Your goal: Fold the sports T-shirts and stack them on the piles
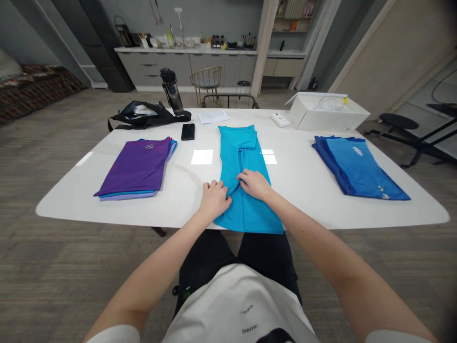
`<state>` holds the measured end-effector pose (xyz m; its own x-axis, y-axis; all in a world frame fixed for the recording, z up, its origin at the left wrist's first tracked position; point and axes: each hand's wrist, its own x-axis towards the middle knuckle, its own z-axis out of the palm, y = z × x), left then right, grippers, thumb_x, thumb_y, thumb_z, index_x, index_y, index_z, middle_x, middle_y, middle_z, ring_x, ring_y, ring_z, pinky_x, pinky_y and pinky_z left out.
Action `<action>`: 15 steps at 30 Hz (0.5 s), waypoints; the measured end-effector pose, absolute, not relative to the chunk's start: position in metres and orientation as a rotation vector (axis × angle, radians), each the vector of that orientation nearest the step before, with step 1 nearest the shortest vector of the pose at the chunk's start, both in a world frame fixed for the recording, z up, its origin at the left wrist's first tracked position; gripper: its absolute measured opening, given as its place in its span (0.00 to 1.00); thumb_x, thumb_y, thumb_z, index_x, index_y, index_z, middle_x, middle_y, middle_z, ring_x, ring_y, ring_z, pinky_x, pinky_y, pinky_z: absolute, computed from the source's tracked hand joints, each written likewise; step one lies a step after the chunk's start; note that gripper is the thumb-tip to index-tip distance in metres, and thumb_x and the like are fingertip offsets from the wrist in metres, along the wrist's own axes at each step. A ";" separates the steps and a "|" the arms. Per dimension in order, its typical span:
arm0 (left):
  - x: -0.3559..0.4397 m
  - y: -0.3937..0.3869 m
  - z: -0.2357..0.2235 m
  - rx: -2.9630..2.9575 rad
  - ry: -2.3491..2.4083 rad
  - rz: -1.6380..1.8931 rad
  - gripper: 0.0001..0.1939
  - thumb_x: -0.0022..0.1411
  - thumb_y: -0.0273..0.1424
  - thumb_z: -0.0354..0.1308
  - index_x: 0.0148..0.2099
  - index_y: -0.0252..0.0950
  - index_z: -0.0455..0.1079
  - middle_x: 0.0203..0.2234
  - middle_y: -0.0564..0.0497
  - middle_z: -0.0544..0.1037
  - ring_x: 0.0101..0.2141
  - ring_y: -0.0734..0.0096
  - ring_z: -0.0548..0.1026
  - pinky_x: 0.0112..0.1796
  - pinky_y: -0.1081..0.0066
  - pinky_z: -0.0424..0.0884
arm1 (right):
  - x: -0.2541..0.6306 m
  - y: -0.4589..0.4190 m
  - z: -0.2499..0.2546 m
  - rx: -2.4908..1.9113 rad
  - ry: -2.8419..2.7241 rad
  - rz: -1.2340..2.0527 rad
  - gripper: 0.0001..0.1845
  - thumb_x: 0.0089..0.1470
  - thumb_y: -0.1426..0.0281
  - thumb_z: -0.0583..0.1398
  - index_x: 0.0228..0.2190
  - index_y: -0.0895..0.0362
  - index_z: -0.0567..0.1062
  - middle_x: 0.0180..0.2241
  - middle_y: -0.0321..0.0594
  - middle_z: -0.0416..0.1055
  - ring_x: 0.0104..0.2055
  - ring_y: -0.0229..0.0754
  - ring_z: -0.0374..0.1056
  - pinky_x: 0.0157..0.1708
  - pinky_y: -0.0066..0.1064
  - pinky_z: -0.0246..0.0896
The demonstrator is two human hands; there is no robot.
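Observation:
A turquoise T-shirt (262, 209) lies lengthwise on the white table in front of me, its sides folded inward and a sleeve showing near the far end. My left hand (215, 197) is at its left edge, fingers curled and closed on the fabric. Over the middle, my right hand (254, 183) pinches the folded edge of the same shirt. A small ridge of cloth runs between the two hands. The fingertips are partly hidden in the fabric.
On the left of the table (185, 209) lies a folded purple shirt stack (139, 164); folded blue shirts (357, 166) lie on the right. Behind are a black bag (143, 114), bottle (172, 90), phone (188, 132), paper (213, 116), small white device (280, 120) and white box (326, 114).

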<state>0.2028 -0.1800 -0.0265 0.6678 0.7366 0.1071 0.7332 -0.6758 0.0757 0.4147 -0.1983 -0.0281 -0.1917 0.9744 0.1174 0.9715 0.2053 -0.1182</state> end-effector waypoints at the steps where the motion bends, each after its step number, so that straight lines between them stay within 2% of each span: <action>1: 0.198 -0.187 -0.024 2.848 1.265 0.237 0.09 0.67 0.37 0.55 0.40 0.41 0.75 0.42 0.41 0.78 0.48 0.48 0.71 0.45 0.48 0.62 | 0.415 -0.205 -0.028 -1.888 -2.292 0.021 0.12 0.67 0.69 0.55 0.47 0.54 0.76 0.46 0.46 0.72 0.48 0.49 0.68 0.42 0.35 0.54; 6: 0.184 -0.229 -0.012 2.920 1.141 0.528 0.07 0.68 0.32 0.55 0.39 0.38 0.74 0.37 0.45 0.79 0.45 0.53 0.71 0.49 0.48 0.59 | 0.397 -0.245 -0.028 -1.683 -2.340 0.072 0.16 0.66 0.66 0.59 0.54 0.51 0.74 0.46 0.44 0.71 0.48 0.48 0.68 0.44 0.35 0.54; 10: 0.183 -0.260 -0.012 2.975 0.982 0.619 0.04 0.66 0.29 0.58 0.41 0.38 0.73 0.35 0.46 0.79 0.43 0.55 0.72 0.51 0.51 0.59 | 0.380 -0.274 -0.028 -1.660 -2.213 0.065 0.18 0.64 0.73 0.59 0.55 0.52 0.73 0.46 0.44 0.70 0.48 0.47 0.67 0.44 0.35 0.55; 15: 0.185 -0.282 -0.029 2.946 0.933 0.663 0.10 0.68 0.27 0.55 0.50 0.39 0.72 0.40 0.47 0.79 0.43 0.59 0.73 0.49 0.54 0.61 | 0.387 -0.298 -0.037 -1.679 -2.230 0.058 0.14 0.60 0.79 0.57 0.42 0.54 0.79 0.41 0.44 0.71 0.45 0.47 0.66 0.41 0.36 0.54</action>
